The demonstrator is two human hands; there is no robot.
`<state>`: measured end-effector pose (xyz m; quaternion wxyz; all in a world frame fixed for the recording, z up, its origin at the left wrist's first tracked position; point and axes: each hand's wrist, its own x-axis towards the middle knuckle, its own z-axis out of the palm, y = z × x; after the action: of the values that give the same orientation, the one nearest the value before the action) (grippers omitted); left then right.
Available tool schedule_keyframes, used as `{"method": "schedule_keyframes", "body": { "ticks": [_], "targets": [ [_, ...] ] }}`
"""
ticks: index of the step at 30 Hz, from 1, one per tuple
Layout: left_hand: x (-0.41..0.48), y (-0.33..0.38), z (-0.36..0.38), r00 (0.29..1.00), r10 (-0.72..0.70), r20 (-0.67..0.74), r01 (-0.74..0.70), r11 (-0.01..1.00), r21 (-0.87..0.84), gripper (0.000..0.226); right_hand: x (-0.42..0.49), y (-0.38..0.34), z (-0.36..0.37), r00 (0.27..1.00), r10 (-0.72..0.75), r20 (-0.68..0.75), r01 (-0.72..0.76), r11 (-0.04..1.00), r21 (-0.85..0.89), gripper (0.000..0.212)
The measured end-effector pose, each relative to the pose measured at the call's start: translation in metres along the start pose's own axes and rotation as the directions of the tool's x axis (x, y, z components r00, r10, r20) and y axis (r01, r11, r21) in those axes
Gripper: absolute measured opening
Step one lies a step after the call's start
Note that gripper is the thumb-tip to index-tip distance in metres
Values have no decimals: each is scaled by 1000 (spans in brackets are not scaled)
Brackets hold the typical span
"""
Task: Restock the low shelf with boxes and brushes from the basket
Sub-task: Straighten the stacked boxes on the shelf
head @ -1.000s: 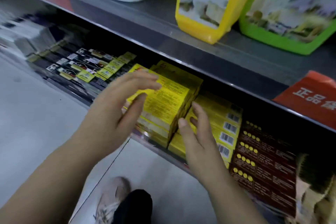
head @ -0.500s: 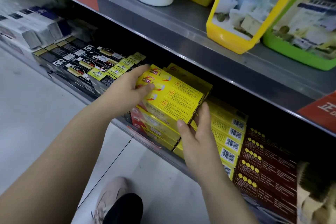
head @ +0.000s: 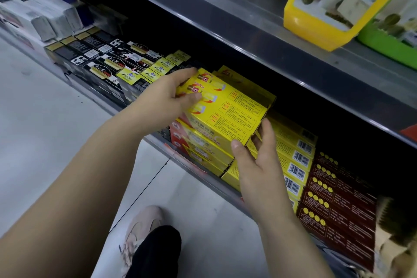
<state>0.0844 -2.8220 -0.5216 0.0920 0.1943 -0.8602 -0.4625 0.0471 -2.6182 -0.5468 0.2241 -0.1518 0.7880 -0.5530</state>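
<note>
A row of long yellow boxes (head: 228,110) lies on top of a stack of like boxes on the low shelf (head: 198,168). My left hand (head: 167,95) grips the row's left end, thumb on top and fingers curled round the far edge. My right hand (head: 257,165) touches the row's right end with straight fingers and the thumb at the near corner. Brushes (head: 392,221) with dark bristles show at the right edge. The basket is out of view.
More yellow boxes with barcodes (head: 295,160) and dark red boxes (head: 338,205) fill the shelf to the right; black boxes (head: 106,63) and white packs (head: 45,20) to the left. The upper shelf (head: 259,36) overhangs closely. My shoe (head: 140,230) is on the floor below.
My left hand has gone from hovering above the yellow boxes to gripping their left end. My right hand has closed in on their right end. The view has shifted slightly.
</note>
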Motion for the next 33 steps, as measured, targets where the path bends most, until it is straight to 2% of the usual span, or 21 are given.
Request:
{"method": "schedule_keyframes", "body": {
  "ticks": [8,13,18,20,21,22,24,26,28,31,33],
  "targets": [
    [-2,-8,-1,1000,14,0,-14,985,-174,57,-1,1,0,999,-17,-28,18,998,60,67],
    [-3,-12,0,1000,27,-8,-28,981,-193,56,-2,1,3,998,-25,-50,27,998,56,66],
    [-7,-14,-4,998,43,-56,-57,959,-276,52,-15,-2,2,987,-62,-145,64,998,13,66],
    [-13,-21,-13,993,52,-105,-83,945,-317,46,-26,-3,3,968,-95,-233,104,994,25,58],
    [-16,-27,-20,987,52,-150,-98,942,-322,41,-32,-2,5,955,-112,-274,129,991,45,46],
    [-20,-35,-26,977,43,-211,-110,942,-318,37,-37,-1,10,946,-115,-303,142,988,69,34],
    [-25,-54,-38,931,-23,-364,-94,949,-301,32,-50,4,27,946,-87,-312,121,989,90,25],
    [-26,-72,-46,876,-128,-465,-20,953,-302,33,-58,7,51,973,-94,-211,110,992,63,17],
    [-24,-85,-48,860,-225,-458,65,939,-339,40,-58,-1,78,992,-126,9,126,992,16,20],
    [-19,-97,-40,880,-307,-362,154,906,-395,48,-39,-25,110,929,-236,286,284,948,-141,33],
    [-18,-99,-32,891,-323,-320,166,886,-433,50,-20,-49,124,869,-315,382,443,839,-316,42]
  ]
}}
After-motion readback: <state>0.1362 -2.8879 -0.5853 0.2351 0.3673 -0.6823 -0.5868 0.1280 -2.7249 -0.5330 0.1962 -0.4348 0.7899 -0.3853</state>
